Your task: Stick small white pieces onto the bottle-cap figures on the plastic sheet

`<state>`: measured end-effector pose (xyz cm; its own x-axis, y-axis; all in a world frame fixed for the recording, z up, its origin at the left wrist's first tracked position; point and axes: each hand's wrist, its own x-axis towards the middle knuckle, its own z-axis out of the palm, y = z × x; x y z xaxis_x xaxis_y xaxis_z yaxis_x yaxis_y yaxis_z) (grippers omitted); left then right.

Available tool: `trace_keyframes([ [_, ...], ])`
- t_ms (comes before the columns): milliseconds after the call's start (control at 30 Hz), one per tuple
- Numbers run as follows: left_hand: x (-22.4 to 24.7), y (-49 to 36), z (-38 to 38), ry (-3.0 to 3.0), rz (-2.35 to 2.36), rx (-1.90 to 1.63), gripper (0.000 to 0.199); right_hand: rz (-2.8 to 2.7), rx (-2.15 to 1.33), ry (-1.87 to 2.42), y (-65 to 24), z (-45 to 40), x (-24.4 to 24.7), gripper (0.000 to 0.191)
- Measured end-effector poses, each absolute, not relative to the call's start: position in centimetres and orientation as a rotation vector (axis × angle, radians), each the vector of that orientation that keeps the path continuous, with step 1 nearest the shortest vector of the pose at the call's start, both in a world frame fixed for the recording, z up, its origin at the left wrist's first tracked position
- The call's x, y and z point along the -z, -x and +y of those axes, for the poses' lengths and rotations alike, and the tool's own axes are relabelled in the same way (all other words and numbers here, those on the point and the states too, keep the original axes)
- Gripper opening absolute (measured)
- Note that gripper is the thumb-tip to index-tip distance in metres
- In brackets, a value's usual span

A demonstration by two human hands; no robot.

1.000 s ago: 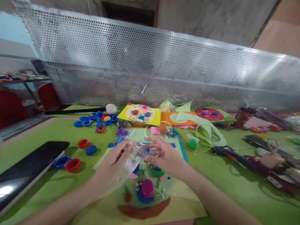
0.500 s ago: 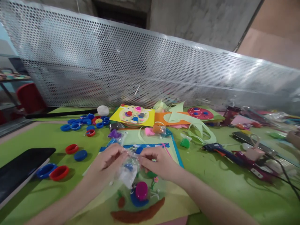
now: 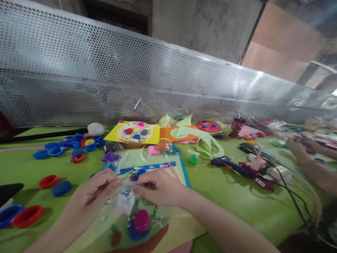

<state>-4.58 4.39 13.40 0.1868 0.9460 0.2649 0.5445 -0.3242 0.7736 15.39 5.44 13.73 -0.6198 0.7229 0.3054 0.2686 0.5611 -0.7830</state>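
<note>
Between both hands is a small clear plastic bag [image 3: 123, 202] with something whitish inside. My left hand [image 3: 98, 189] pinches its top edge on the left. My right hand [image 3: 158, 188] pinches it from the right, fingers curled; a small blue bit shows by its fingers. Below them lies a craft picture on pale paper [image 3: 189, 225], bearing a magenta bottle cap [image 3: 141, 220] on a blue clay shape [image 3: 134, 234] and a brown clay strip [image 3: 150, 240]. Purple clay [image 3: 110, 156] in a wrapper lies just beyond my left hand.
Red and blue caps [image 3: 61, 188] lie at left. Behind are a yellow craft card [image 3: 155, 131], paper scraps [image 3: 210, 146] and green clay [image 3: 192, 159]. A glue gun [image 3: 229, 164], power strip [image 3: 259, 179] and cables stand right. Another person's hands [image 3: 302, 154] are at far right.
The view has swung to the right, so the table's things sit further left and another person's hands have come in. Both my hands still hold the bag.
</note>
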Motion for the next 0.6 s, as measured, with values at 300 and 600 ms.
trace_keyframes([
  [300, -12.9, 4.6, 5.2, -1.769, 1.326, -0.956, 0.035, -2.124, -0.930, 0.783, -16.0, 5.4, -14.5, 0.028],
  [600, -11.1, 5.5, 5.6, -1.939, 1.154, -0.903, 0.024, -2.201, -0.775, 0.821, -15.6, 5.1, -13.7, 0.036],
])
